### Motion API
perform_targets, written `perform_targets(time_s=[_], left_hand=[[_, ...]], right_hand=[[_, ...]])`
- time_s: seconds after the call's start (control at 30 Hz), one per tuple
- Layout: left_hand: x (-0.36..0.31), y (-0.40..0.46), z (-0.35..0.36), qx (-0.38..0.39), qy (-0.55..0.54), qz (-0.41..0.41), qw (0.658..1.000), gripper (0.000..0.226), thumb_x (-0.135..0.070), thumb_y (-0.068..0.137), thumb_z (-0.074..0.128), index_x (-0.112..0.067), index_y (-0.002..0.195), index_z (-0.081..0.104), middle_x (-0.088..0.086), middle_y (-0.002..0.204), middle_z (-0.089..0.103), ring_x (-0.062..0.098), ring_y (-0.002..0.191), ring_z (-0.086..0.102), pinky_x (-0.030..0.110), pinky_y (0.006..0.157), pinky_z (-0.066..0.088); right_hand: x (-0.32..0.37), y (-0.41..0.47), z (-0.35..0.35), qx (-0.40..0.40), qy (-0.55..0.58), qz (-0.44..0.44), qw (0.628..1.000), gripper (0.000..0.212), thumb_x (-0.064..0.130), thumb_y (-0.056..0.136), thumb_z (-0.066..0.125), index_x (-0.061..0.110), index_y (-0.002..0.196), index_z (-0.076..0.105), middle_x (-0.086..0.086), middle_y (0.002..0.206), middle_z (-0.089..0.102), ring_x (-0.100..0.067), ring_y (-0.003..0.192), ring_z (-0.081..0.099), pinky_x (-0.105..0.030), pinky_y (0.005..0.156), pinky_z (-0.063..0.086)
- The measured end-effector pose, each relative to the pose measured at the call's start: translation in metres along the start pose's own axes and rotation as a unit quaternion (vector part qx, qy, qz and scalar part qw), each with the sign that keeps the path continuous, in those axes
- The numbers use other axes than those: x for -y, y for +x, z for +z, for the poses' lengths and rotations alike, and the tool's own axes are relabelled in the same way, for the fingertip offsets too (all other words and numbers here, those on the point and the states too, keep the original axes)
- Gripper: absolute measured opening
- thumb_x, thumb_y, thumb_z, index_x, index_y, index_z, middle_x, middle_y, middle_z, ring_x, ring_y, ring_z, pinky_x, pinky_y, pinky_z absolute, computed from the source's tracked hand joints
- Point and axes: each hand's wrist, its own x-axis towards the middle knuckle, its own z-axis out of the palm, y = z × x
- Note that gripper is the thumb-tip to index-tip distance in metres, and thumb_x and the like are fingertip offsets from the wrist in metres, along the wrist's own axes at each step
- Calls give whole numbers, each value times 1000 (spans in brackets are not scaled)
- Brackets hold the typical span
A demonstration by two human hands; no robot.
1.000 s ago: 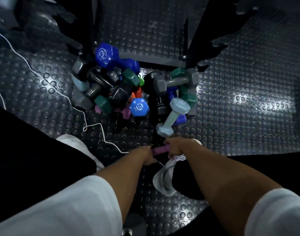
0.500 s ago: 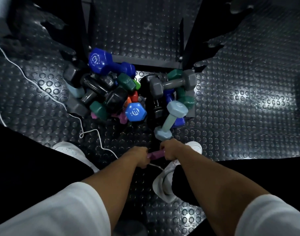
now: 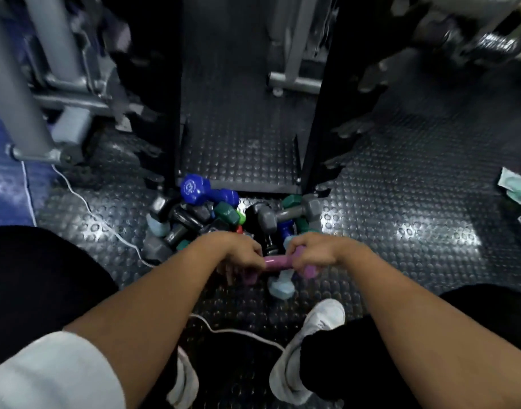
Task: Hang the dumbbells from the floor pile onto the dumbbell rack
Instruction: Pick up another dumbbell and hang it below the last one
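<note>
A small purple dumbbell (image 3: 278,264) hangs level above the floor, held at both ends. My left hand (image 3: 238,252) grips its left head and my right hand (image 3: 315,250) grips its right head. Just beyond my hands lies the floor pile (image 3: 223,216) with several dumbbells: a big blue one (image 3: 204,192), a grey one (image 3: 288,216), green, black and pale blue ones. A light blue dumbbell (image 3: 281,289) lies under the purple one. The black dumbbell rack (image 3: 321,119) rises behind the pile, its two uprights framing a studded base.
Studded rubber floor (image 3: 401,216) spreads all round. A white cable (image 3: 105,222) snakes from the left past my white shoes (image 3: 309,346). Grey machine frames (image 3: 46,93) stand at the left and back. A face mask (image 3: 516,187) lies at the right edge.
Both hands have lifted the purple dumbbell up from the floor, over the pile's near edge. The view has tilted up, so the rack uprights and machines show.
</note>
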Motion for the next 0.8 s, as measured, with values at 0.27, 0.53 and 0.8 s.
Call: perform_targets(time_s=[0.27,0.53,0.8], left_hand=[[-64,-159,-93,-209,10,119,971,9,-28,90,60,-25,95,67,8,87,69,34,64,78,29,52,54],[-115,-282,-137,-461,-47,360,810,53,-58,85,60,-44,135,61,-13,118,73,10,88,79,43,83,65],[-192,-321,-148,-577,-87,500,640,13,-37,106,62,-37,115,72,-19,100,78,0,93,74,20,79,55]], right_hand=[[70,-124,-57,-129,449,-161,869,45,27,66,93,18,106,74,-11,99,66,-21,74,59,-31,62,46],[139,-278,-99,-58,526,-440,726,70,32,70,98,1,128,71,-30,139,63,-36,82,76,-30,68,66],[178,-343,-111,-89,506,-539,667,78,9,58,104,8,129,72,-30,139,64,-61,117,64,-52,77,64]])
